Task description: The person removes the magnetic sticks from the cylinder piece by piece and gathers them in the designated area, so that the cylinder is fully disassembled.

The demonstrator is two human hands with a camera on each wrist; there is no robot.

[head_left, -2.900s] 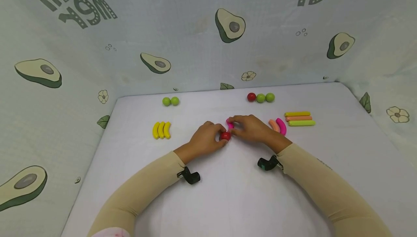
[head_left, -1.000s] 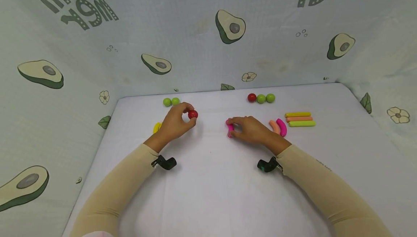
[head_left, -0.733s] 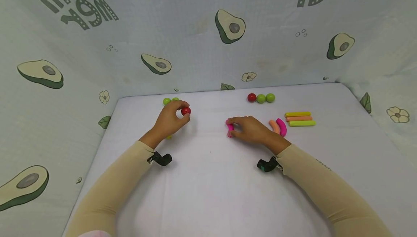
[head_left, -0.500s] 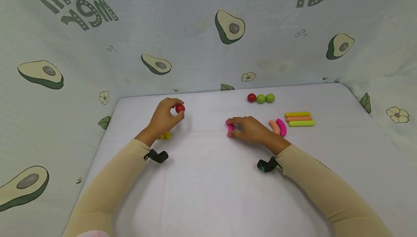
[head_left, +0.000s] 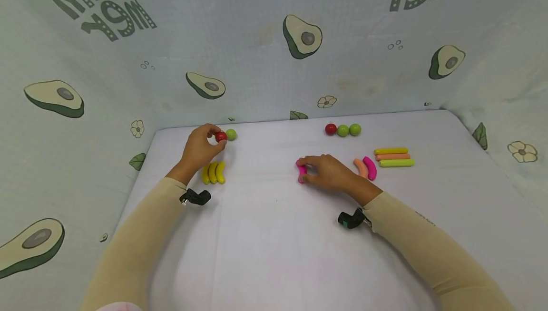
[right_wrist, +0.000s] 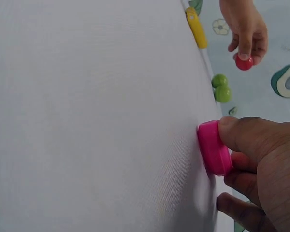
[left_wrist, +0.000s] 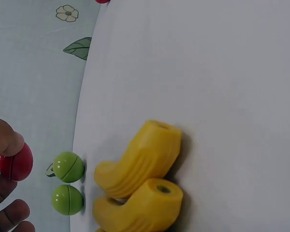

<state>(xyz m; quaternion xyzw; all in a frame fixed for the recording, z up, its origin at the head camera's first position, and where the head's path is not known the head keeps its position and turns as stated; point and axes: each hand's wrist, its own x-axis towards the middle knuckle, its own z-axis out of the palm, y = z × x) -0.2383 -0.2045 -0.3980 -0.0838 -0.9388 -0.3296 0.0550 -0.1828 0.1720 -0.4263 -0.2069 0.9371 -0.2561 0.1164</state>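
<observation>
My left hand pinches a glossy red ball at the table's far left. In the left wrist view this ball sits between thumb and fingers, apart from two green balls; in the head view it overlaps one, leaving a green ball beside it. Several yellow toy bananas lie just below that hand. At the middle, my right hand pinches a pink curved piece by its two ends. The right wrist view shows the pink piece against the white cloth.
A row of one red ball and two green balls lies at the far right. Nearer are an orange curved piece, another pink curved piece and three sticks. A printed cloth wall rises behind the table.
My left hand has carried the red ball from beside the pink piece leftward and away to the green balls. The yellow bananas show again. My right hand has stayed on the pink piece.
</observation>
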